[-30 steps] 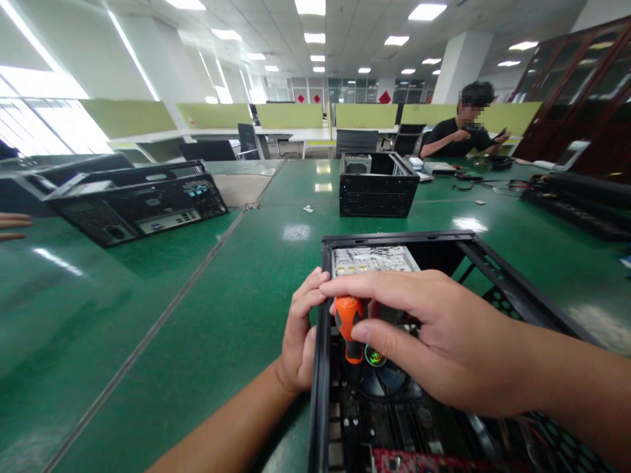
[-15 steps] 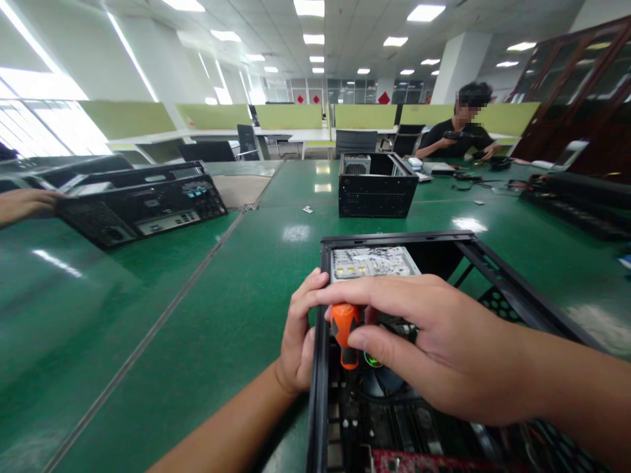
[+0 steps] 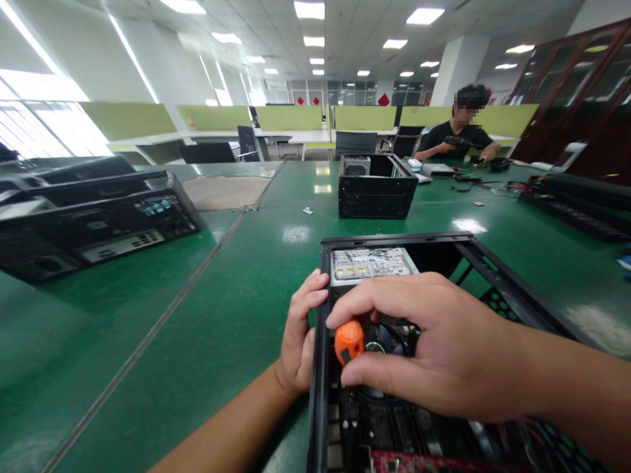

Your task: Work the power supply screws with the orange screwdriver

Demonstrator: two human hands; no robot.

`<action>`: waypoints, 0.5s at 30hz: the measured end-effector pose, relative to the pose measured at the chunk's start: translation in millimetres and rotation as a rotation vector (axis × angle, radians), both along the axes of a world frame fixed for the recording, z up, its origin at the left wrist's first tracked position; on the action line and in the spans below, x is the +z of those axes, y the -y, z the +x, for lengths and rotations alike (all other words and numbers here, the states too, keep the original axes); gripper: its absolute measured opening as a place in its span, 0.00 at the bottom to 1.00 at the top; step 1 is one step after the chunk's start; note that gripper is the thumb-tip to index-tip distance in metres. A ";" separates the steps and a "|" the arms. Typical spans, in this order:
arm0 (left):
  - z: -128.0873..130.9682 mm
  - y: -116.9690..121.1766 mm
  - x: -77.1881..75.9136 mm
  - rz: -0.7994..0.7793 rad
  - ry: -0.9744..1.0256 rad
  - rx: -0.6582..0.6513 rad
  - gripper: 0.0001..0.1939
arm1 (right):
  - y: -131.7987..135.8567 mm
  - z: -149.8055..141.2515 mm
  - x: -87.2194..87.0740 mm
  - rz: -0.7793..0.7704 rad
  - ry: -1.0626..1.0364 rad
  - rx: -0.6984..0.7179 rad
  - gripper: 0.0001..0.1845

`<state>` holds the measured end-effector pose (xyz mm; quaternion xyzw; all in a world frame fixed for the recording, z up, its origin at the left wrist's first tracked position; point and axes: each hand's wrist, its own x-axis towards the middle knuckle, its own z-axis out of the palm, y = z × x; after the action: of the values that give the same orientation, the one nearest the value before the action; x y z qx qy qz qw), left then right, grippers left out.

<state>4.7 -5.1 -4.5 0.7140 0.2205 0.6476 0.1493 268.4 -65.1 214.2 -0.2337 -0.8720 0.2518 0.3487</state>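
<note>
An open black computer case (image 3: 473,253) lies on the green table right in front of me. My right hand (image 3: 434,348) is closed round an orange-handled screwdriver (image 3: 349,340) that points down into the case, above a fan and the board. My left hand (image 3: 300,338) grips the case's left wall, fingers curled over its top edge. A silver drive (image 3: 369,261) sits at the far end inside the case. The screwdriver's tip is hidden by my hand.
A second open black case (image 3: 377,185) stands farther back on the table (image 3: 148,315). A large black computer chassis (image 3: 93,217) lies at the left. A person in black (image 3: 456,138) works at the far right, with cables and black gear (image 3: 582,197) nearby.
My right hand curled tighter and turned the screwdriver, whose handle now tips toward me. The chassis at the left slid left and nearer; another person's hand there is gone from view.
</note>
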 end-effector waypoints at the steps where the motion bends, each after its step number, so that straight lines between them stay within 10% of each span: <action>1: 0.2 -0.1 3.1 0.057 -0.020 0.002 0.27 | -0.5 0.0 0.9 -0.036 0.003 0.003 0.09; 15: -1.2 0.3 9.1 0.121 -0.071 0.026 0.26 | 3.6 15.5 16.5 0.012 0.032 -0.014 0.16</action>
<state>3.5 -5.4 4.6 0.7411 0.1953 0.6361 0.0894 283.8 -68.7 230.7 -0.2418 -0.8773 0.2405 0.3378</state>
